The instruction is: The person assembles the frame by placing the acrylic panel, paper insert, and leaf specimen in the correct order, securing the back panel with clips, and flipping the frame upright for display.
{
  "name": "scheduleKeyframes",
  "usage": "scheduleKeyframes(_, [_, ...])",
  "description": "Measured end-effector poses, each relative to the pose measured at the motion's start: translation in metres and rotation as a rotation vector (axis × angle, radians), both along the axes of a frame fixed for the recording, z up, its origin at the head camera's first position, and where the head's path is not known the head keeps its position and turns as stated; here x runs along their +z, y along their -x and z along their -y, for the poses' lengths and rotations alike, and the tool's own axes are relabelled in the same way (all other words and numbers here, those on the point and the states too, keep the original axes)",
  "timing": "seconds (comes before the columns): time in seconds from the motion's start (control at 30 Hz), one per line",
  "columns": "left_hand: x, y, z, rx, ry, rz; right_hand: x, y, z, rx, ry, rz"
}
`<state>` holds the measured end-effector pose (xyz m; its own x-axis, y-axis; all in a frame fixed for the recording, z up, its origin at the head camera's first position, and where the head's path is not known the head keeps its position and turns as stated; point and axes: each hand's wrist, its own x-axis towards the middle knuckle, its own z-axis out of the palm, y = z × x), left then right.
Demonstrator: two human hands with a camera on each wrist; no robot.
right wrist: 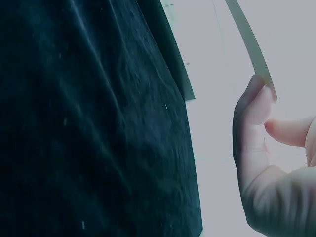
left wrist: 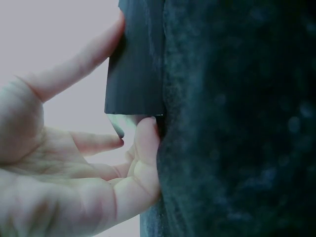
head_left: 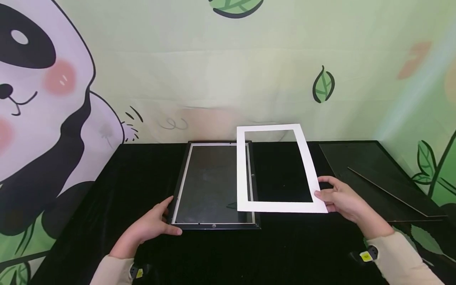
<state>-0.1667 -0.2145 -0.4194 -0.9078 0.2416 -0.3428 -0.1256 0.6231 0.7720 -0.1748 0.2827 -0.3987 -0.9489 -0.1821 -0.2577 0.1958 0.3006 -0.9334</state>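
A black picture frame (head_left: 231, 226) lies on the black table, its inner edge light and a dark glossy pane (head_left: 210, 178) inside it. My left hand (head_left: 146, 226) grips its near left corner, thumb along the near edge and fingers by the left side; that corner of the frame (left wrist: 136, 74) also shows in the left wrist view. Held up over the frame's right part is a white picture mat (head_left: 281, 207) with a rectangular opening. My right hand (head_left: 342, 200) pinches the mat near its lower right corner. In the right wrist view the mat (right wrist: 249, 44) appears edge-on.
At the right of the black-covered table (head_left: 228, 257) lies a dark flat board (head_left: 356, 158) with a thin, slanted piece (head_left: 388, 192) on it. Behind the table stands a pale green backdrop (head_left: 160, 71) printed with a panda and leaves.
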Motion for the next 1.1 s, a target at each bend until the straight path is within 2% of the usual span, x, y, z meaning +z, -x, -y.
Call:
scheduleKeyframes(0.63, [-0.002, 0.001, 0.000, 0.005, -0.019, 0.000, -0.008, 0.010, 0.060, -0.013, 0.008, 0.003])
scheduleKeyframes(1.1, [-0.002, 0.001, 0.000, 0.006, 0.005, -0.011, -0.020, 0.013, 0.097, -0.030, 0.007, -0.005])
